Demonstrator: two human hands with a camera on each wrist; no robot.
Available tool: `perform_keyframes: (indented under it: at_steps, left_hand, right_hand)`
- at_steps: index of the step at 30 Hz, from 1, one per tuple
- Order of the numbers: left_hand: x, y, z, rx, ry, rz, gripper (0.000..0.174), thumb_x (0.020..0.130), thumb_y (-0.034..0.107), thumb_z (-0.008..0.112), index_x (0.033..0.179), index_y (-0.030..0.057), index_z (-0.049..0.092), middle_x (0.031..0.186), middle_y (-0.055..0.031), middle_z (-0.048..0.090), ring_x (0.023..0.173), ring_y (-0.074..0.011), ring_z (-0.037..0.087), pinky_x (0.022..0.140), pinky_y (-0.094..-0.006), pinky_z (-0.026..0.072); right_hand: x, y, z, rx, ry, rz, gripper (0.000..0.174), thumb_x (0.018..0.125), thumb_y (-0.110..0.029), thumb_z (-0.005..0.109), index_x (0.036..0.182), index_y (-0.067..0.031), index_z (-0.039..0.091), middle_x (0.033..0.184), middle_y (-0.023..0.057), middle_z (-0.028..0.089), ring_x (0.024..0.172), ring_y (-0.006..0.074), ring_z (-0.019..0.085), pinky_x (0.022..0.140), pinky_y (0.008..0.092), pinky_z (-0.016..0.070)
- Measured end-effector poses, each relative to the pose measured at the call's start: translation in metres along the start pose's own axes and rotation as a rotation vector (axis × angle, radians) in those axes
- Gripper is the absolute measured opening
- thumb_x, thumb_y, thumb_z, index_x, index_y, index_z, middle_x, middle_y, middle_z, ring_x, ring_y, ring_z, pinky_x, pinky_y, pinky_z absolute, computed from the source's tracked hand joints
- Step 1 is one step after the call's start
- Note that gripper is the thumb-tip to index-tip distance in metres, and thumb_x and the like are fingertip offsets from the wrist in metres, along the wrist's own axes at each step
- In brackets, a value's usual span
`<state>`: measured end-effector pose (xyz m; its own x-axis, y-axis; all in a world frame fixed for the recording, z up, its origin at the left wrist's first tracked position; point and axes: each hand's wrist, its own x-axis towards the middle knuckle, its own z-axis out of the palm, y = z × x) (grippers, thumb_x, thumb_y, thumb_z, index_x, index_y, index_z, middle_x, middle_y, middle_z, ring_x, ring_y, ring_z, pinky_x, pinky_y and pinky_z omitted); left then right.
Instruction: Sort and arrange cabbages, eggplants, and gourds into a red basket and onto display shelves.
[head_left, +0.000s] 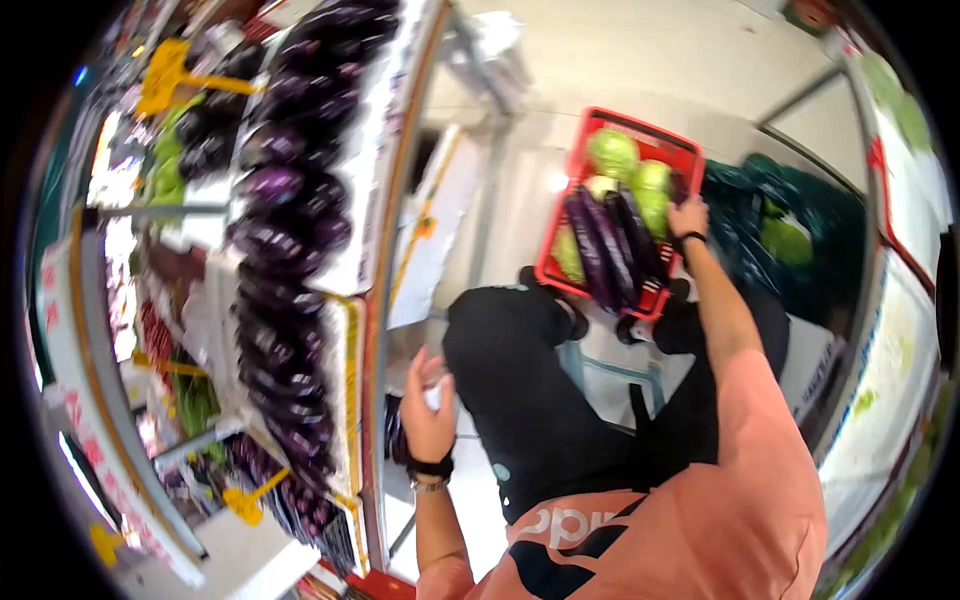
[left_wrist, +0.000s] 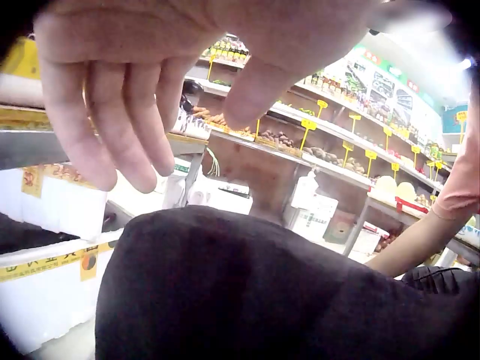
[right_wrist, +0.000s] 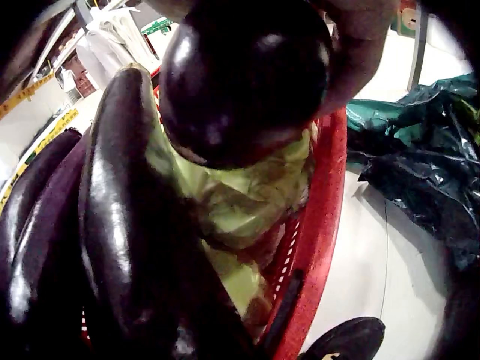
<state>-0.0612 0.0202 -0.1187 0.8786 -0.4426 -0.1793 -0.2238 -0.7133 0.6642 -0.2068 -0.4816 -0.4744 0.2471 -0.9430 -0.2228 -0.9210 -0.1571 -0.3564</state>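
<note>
In the head view my right hand (head_left: 688, 218) is at the right side of a red basket (head_left: 548, 245). In the right wrist view its fingers (right_wrist: 360, 52) curl round a dark, glossy eggplant (right_wrist: 244, 82), held above wrapped green cabbage (right_wrist: 232, 199). Several long eggplants (head_left: 597, 250) lie side by side in the basket, with pale green cabbages (head_left: 613, 152) around them. My left hand (head_left: 428, 408) hangs beside the left knee, fingers loosely bent; the left wrist view shows this hand (left_wrist: 142, 75) above the dark trouser leg, holding nothing.
A shelf of dark eggplants (head_left: 290, 240) runs along the left, with yellow price tags (head_left: 165, 80). Dark green plastic bags (head_left: 760, 215) lie right of the basket. White foam boxes (head_left: 432, 235) stand beneath the shelf. Another produce stand (head_left: 862, 350) edges the right side.
</note>
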Motion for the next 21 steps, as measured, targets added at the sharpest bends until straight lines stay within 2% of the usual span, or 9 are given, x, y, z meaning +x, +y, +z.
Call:
perform_keyframes:
  at_steps: [1, 2, 6, 11, 12, 16, 18, 20, 21]
  left_hand:
    - [0.002, 0.002, -0.001, 0.010, 0.015, 0.021, 0.050, 0.093, 0.008, 0.064, 0.140, 0.0024, 0.049, 0.118, -0.0168, 0.069, 0.099, -0.0261, 0.067, 0.087, -0.0360, 0.0512]
    - [0.004, 0.004, -0.003, 0.020, 0.028, 0.045, 0.049, 0.093, 0.008, 0.064, 0.140, 0.0023, 0.049, 0.118, -0.0167, 0.069, 0.100, -0.0267, 0.067, 0.087, -0.0364, 0.0513]
    - [0.020, 0.005, -0.019, 0.006, 0.100, 0.142, 0.050, 0.092, 0.007, 0.065, 0.140, 0.0022, 0.049, 0.119, -0.0164, 0.068, 0.101, -0.0260, 0.067, 0.087, -0.0357, 0.0519]
    - [0.048, 0.039, -0.066, -0.038, 0.241, 0.153, 0.043, 0.094, 0.008, 0.063, 0.135, 0.0029, 0.053, 0.116, -0.0125, 0.070, 0.098, -0.0210, 0.068, 0.084, -0.0323, 0.0534]
    - [0.055, 0.051, -0.078, -0.034, 0.270, 0.167, 0.041, 0.094, 0.009, 0.063, 0.134, 0.0030, 0.054, 0.115, -0.0118, 0.070, 0.097, -0.0199, 0.069, 0.083, -0.0315, 0.0536]
    - [0.097, 0.057, -0.113, -0.078, 0.363, 0.230, 0.036, 0.095, 0.014, 0.065, 0.129, 0.0028, 0.058, 0.112, -0.0118, 0.070, 0.095, -0.0183, 0.068, 0.080, -0.0297, 0.0537]
    - [0.121, 0.056, -0.126, -0.078, 0.403, 0.231, 0.038, 0.094, 0.017, 0.068, 0.128, 0.0017, 0.058, 0.113, -0.0129, 0.070, 0.096, -0.0184, 0.068, 0.081, -0.0310, 0.0539]
    - [0.150, 0.042, -0.137, -0.075, 0.418, 0.218, 0.045, 0.093, 0.020, 0.070, 0.130, -0.0004, 0.056, 0.117, -0.0166, 0.067, 0.096, -0.0197, 0.067, 0.081, -0.0321, 0.0539]
    - [0.168, 0.033, -0.143, -0.116, 0.422, 0.148, 0.056, 0.091, 0.026, 0.073, 0.133, -0.0024, 0.051, 0.121, -0.0203, 0.064, 0.095, -0.0220, 0.067, 0.082, -0.0328, 0.0542]
  right_hand:
    - [0.006, 0.007, 0.006, -0.058, 0.028, -0.103, 0.061, 0.080, -0.037, 0.072, 0.124, 0.0024, 0.054, 0.115, 0.0270, 0.063, 0.111, 0.0454, 0.059, 0.096, 0.0526, 0.0489]
    - [0.010, 0.014, 0.008, -0.042, -0.017, -0.097, 0.060, 0.080, -0.038, 0.073, 0.123, 0.0004, 0.055, 0.116, 0.0257, 0.064, 0.112, 0.0453, 0.059, 0.097, 0.0526, 0.0484]
    - [0.017, 0.048, 0.026, 0.073, -0.023, -0.140, 0.082, 0.077, -0.043, 0.078, 0.140, -0.0022, 0.045, 0.127, 0.0310, 0.056, 0.120, 0.0453, 0.053, 0.102, 0.0482, 0.0450]
    - [0.011, 0.061, 0.028, 0.221, -0.090, -0.162, 0.092, 0.073, -0.037, 0.082, 0.144, 0.0042, 0.040, 0.129, 0.0296, 0.058, 0.118, 0.0407, 0.058, 0.103, 0.0432, 0.0457]
    - [0.009, 0.060, 0.025, 0.248, -0.155, -0.104, 0.092, 0.076, -0.037, 0.081, 0.150, -0.0035, 0.036, 0.137, 0.0281, 0.052, 0.124, 0.0424, 0.054, 0.105, 0.0462, 0.0439]
    - [-0.001, 0.056, 0.014, 0.465, -0.198, -0.111, 0.087, 0.077, -0.024, 0.082, 0.146, 0.0050, 0.038, 0.136, 0.0221, 0.057, 0.121, 0.0313, 0.060, 0.103, 0.0390, 0.0453]
    - [-0.012, 0.048, 0.000, 0.410, -0.201, -0.085, 0.086, 0.077, -0.022, 0.081, 0.146, 0.0050, 0.038, 0.133, 0.0210, 0.060, 0.120, 0.0290, 0.061, 0.103, 0.0373, 0.0453]
    - [-0.007, 0.065, 0.019, 0.555, -0.178, -0.149, 0.084, 0.078, -0.022, 0.080, 0.146, 0.0049, 0.038, 0.134, 0.0209, 0.060, 0.120, 0.0288, 0.060, 0.104, 0.0367, 0.0446]
    - [-0.007, 0.069, 0.022, 0.598, -0.171, -0.179, 0.082, 0.080, -0.024, 0.079, 0.145, 0.0053, 0.039, 0.136, 0.0220, 0.058, 0.123, 0.0308, 0.059, 0.106, 0.0376, 0.0434]
